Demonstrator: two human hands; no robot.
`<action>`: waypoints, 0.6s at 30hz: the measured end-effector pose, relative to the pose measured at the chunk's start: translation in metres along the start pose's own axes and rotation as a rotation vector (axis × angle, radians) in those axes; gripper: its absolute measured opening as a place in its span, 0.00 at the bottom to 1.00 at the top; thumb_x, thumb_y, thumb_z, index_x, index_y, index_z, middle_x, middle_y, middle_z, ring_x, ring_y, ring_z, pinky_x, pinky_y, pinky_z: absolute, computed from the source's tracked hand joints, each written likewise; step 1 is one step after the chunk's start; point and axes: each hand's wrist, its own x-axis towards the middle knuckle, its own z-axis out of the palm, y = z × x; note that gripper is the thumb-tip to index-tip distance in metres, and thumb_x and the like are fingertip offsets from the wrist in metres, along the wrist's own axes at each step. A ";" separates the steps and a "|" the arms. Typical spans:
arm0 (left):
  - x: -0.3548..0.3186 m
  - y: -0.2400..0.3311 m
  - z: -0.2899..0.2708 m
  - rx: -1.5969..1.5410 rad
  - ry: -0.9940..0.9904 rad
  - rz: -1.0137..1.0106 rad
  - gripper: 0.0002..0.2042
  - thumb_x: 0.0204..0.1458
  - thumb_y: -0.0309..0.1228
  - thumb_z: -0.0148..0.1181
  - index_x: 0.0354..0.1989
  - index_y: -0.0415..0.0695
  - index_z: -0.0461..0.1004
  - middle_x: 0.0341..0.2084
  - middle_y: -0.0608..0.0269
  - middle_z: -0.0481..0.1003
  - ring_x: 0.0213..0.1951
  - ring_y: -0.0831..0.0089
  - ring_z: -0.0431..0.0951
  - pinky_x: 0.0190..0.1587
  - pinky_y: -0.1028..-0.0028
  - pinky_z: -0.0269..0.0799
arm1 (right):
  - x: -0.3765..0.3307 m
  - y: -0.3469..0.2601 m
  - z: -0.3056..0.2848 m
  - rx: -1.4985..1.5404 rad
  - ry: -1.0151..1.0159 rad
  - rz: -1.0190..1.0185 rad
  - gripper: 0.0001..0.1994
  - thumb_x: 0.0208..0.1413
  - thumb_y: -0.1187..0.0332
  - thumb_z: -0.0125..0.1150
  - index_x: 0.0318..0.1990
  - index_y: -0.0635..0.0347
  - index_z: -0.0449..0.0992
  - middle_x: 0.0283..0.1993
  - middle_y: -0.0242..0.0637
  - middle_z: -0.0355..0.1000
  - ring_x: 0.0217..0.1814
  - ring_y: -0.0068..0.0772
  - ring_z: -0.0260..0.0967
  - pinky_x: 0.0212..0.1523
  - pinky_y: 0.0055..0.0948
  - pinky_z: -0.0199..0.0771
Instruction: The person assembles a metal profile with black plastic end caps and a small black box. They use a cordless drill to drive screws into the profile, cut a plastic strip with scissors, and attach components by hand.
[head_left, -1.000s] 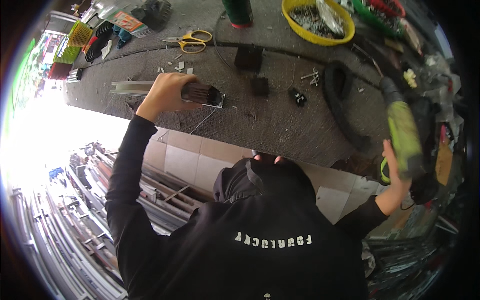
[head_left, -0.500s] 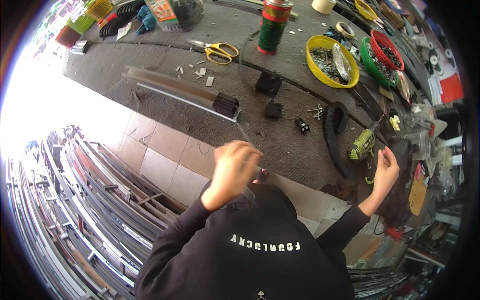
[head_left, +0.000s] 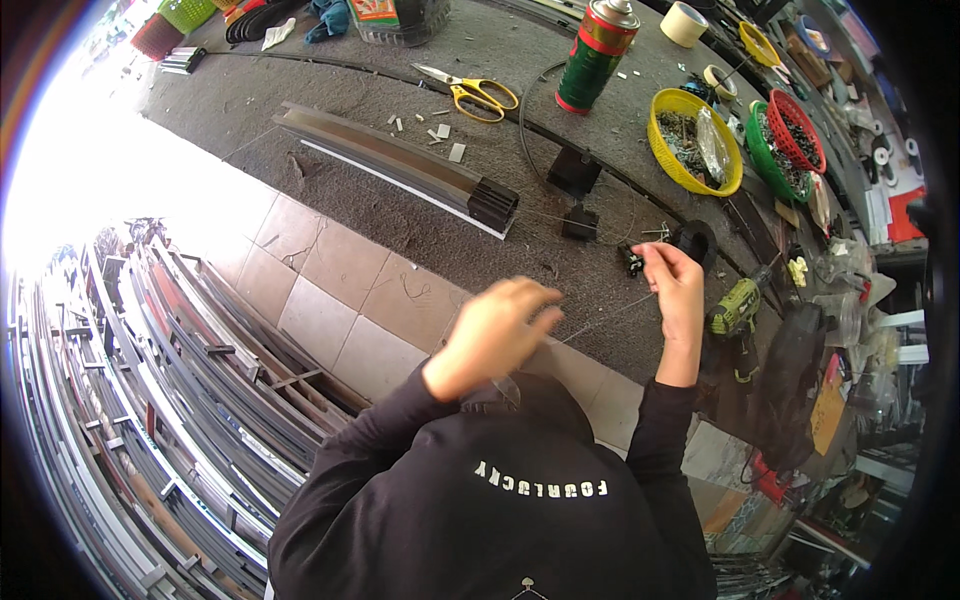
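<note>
My right hand (head_left: 676,290) is over the bench with thumb and fingertips pinched together on a thin cord (head_left: 612,320). The cord slants from it toward the front of my body, near my left hand (head_left: 505,330). That left hand is in front of my chest, curled and smeared by motion, so I cannot tell if it grips anything. A small black fitting (head_left: 631,260) lies beside my right fingertips. Left of it is a long brown-grey metal profile (head_left: 385,160) with a black ribbed end piece (head_left: 493,204). Another fine line runs from that end across the bench.
Yellow-handled scissors (head_left: 480,98), a spray can (head_left: 597,55) and two black blocks (head_left: 575,172) stand beyond. Baskets of screws, a yellow one (head_left: 660,150) among them, and a green drill (head_left: 735,308) are at right. Long metal bars (head_left: 190,420) fill the floor at left.
My right hand has moved left and up, from beside the drill to the small black fitting. My left hand has shifted slightly right. The view has turned a little, moving the bench items rightward.
</note>
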 end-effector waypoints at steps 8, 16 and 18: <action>0.066 -0.060 -0.136 0.619 0.154 0.159 0.44 0.24 0.38 0.79 0.61 0.55 0.72 0.56 0.66 0.73 0.66 0.59 0.63 0.70 0.56 0.52 | -0.073 0.006 -0.088 0.063 -0.074 0.039 0.08 0.58 0.70 0.65 0.33 0.68 0.78 0.28 0.25 0.72 0.27 0.13 0.61 0.29 0.17 0.58; 0.120 -0.094 -0.156 0.646 -0.253 0.224 0.25 0.24 0.37 0.79 0.35 0.47 0.77 0.29 0.63 0.78 0.37 0.57 0.80 0.41 0.60 0.73 | -0.142 -0.010 -0.143 -0.611 -0.029 0.151 0.06 0.52 0.73 0.68 0.30 0.68 0.79 0.27 0.32 0.76 0.29 0.18 0.69 0.32 0.22 0.67; 0.122 -0.096 -0.156 0.627 -0.248 0.272 0.23 0.27 0.38 0.79 0.34 0.46 0.76 0.26 0.61 0.78 0.33 0.56 0.80 0.36 0.61 0.74 | -0.140 -0.013 -0.131 -0.735 0.080 0.133 0.06 0.52 0.72 0.69 0.32 0.67 0.80 0.30 0.34 0.78 0.32 0.20 0.72 0.35 0.22 0.69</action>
